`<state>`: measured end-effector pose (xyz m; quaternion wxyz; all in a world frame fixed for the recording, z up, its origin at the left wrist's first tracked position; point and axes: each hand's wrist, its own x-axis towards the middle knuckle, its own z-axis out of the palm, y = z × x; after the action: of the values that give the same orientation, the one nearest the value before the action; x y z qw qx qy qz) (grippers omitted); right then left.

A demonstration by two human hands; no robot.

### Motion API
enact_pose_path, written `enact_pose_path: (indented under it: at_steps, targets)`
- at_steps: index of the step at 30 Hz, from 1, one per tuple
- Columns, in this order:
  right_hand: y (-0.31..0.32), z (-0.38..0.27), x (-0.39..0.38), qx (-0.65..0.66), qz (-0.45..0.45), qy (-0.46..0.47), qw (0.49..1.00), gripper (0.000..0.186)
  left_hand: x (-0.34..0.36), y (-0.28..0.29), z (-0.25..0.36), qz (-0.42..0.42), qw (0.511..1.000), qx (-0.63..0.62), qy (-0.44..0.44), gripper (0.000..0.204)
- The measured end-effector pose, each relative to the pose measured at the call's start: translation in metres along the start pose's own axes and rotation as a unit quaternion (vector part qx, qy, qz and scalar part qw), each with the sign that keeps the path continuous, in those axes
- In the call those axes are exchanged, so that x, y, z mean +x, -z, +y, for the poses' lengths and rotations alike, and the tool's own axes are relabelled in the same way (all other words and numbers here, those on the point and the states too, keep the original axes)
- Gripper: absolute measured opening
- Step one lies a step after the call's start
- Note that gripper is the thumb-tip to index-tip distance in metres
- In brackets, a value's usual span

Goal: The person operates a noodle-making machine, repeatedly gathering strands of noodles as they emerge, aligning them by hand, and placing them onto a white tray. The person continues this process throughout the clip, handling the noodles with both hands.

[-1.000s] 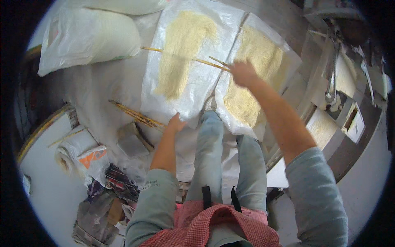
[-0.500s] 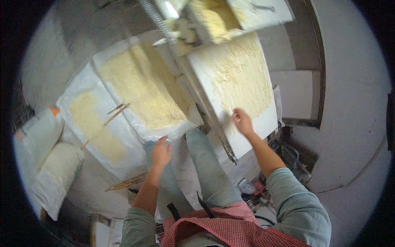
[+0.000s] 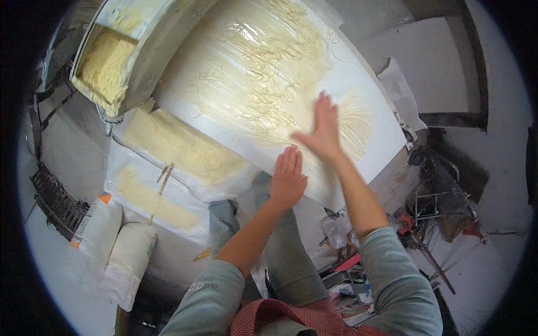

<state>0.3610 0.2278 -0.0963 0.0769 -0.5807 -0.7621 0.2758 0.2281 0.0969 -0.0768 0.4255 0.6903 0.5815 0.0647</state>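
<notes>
A broad white board [image 3: 383, 135] carries a layer of pale yellow, noodle-like strands [image 3: 263, 67], some in straight rows, some looped. My right hand [image 3: 322, 129] is spread open over the lower right of the strands, slightly blurred; whether it touches them I cannot tell. My left hand [image 3: 287, 179] is open, fingers together and straight, at the board's near edge, just below and left of the right hand. Neither hand holds anything. At upper left a metal box [image 3: 140, 61] has a compartment of crumbly yellow material [image 3: 100, 64].
Plastic sheets with yellow powder [image 3: 174, 144] lie left and below the board, with thin sticks [image 3: 163, 183] on them. Two white sacks [image 3: 102, 221] lie at lower left. Jumbled tools and metal frames [image 3: 428, 204] crowd the lower right, beside a loose white sheet [image 3: 400, 92].
The view has swung right, from the sheets to the board. My right hand has left the sticks, which lie on the sheet, and spread open; my left hand has moved up toward the board.
</notes>
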Motion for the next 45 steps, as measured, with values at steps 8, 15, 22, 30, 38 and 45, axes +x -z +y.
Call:
enact_pose_path:
  at_steps: [8,15,22,30,38,45]
  targets:
    - [-0.001,0.049,-0.115,0.055,0.065,-0.093,0.992,0.043,-0.026,-0.034,0.017,-0.095,0.982,0.051,-0.153,0.062]
    - [0.03,0.084,-0.158,0.011,0.122,-0.372,0.92,0.036,-0.077,0.018,0.008,-0.202,0.977,-0.071,0.004,0.062]
    - [0.119,-0.033,-0.096,0.388,-0.299,-0.26,0.832,0.04,-0.027,0.077,0.028,0.063,0.969,-0.231,-0.063,0.081]
    - [0.202,-0.214,-0.031,0.278,-0.569,0.042,0.773,0.031,-0.039,0.14,0.005,0.069,0.923,-0.324,-0.197,0.046]
    - [0.178,-0.431,0.009,0.301,-0.73,0.263,0.554,0.03,-0.178,0.155,-0.099,0.244,0.886,-0.383,-0.094,0.025]
    - [0.061,-0.645,-0.009,0.084,-0.781,0.424,0.45,0.035,-0.383,0.103,-0.201,0.363,0.823,-0.411,0.15,0.024]
